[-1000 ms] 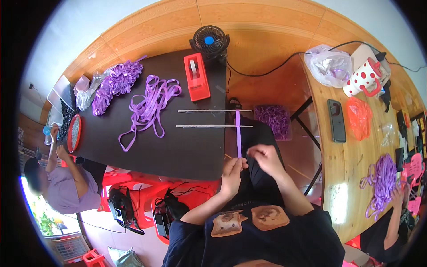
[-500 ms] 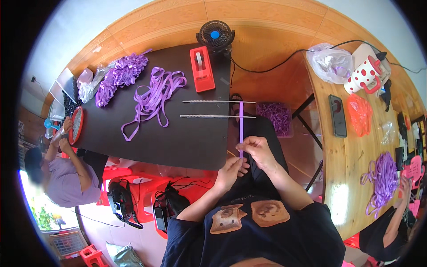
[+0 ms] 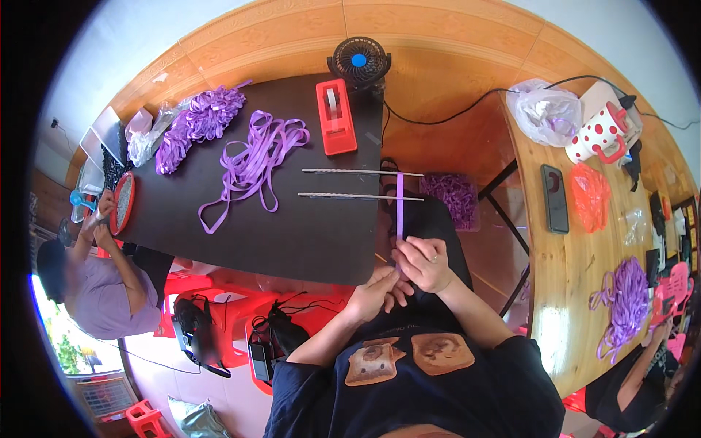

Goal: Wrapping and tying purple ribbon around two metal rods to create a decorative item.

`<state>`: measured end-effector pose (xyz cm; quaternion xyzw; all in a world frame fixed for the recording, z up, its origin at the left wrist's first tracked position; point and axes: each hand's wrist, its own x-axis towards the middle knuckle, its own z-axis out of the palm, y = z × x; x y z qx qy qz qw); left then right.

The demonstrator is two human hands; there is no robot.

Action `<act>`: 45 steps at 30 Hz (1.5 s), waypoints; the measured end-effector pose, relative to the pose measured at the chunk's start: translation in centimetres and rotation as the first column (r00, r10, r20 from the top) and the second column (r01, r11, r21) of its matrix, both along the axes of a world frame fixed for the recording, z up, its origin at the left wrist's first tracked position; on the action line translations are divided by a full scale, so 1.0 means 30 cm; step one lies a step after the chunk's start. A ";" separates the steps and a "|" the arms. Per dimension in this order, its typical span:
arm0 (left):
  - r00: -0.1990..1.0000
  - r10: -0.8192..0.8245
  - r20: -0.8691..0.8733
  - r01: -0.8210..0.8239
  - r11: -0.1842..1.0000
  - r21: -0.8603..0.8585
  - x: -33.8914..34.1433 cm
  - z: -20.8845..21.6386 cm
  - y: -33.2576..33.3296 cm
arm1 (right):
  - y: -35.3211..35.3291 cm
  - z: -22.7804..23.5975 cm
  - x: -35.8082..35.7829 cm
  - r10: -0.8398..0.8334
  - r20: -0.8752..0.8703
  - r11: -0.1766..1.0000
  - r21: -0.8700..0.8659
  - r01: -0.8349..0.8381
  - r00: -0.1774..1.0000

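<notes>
A narrow purple ribbon (image 3: 399,219) runs from two thin metal rods (image 3: 343,196) that jut past the dark table's right edge. It stretches straight toward me, over my lap. My right hand (image 3: 426,264) is closed round its lower end, fingers bent, a ring on one finger. Just below and to the left, my left hand (image 3: 375,293) pinches at the same end, and the two hands' fingertips meet. The very tip of the ribbon is mostly hidden between them. On the dark table lies a loose tangle of purple ribbon (image 3: 252,164).
A red tape dispenser (image 3: 336,117) and a black fan (image 3: 359,62) stand at the table's far edge. Beneath the rods, a bin of purple ribbon pieces (image 3: 451,201) sits on the floor. A wooden table (image 3: 511,124) is on the right; other people work at far left and lower right.
My right hand has slid down the ribbon toward me, its fingers turning over, and now meets my left hand. The whole view has shifted slightly.
</notes>
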<state>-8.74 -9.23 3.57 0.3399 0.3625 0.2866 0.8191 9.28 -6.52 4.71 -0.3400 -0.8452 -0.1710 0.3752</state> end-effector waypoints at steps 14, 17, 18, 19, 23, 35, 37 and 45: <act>0.982 0.180 -0.052 -0.167 0.968 0.185 -0.005 -0.218 0.006 | 0.041 0.204 -0.037 0.077 -0.005 0.991 0.111 -0.076 0.997; 0.977 0.198 -0.080 -0.174 0.954 0.243 0.049 -0.196 0.043 | 0.113 0.278 -0.029 0.120 -0.109 0.991 0.079 -0.111 0.987; 0.970 0.223 -0.100 -0.194 0.950 0.244 0.075 -0.170 0.062 | 0.153 0.301 -0.020 0.144 -0.167 0.989 0.061 -0.135 0.975; 0.971 0.198 -0.131 -0.161 0.956 0.245 0.094 -0.149 0.090 | 0.191 0.325 -0.008 0.131 -0.198 0.991 0.023 -0.129 0.972; 0.954 0.292 -0.073 -0.270 0.937 0.221 0.185 -0.131 0.140 | 0.391 0.397 0.036 0.060 -0.236 0.986 -0.137 -0.094 0.970; 0.703 0.692 0.161 -0.666 0.562 0.490 0.325 -0.053 0.386 | 0.632 0.057 0.106 -0.508 -0.690 0.093 -0.639 -0.764 0.516; 0.698 0.699 0.152 -0.656 0.541 0.526 0.345 -0.034 0.412 | 0.616 -0.003 0.121 -0.576 -0.647 0.004 -0.614 -0.789 0.500; 0.637 0.751 0.172 -0.702 0.473 0.532 0.359 -0.025 0.411 | 0.450 -0.027 0.080 -0.730 -0.570 -0.051 -0.505 -0.862 0.377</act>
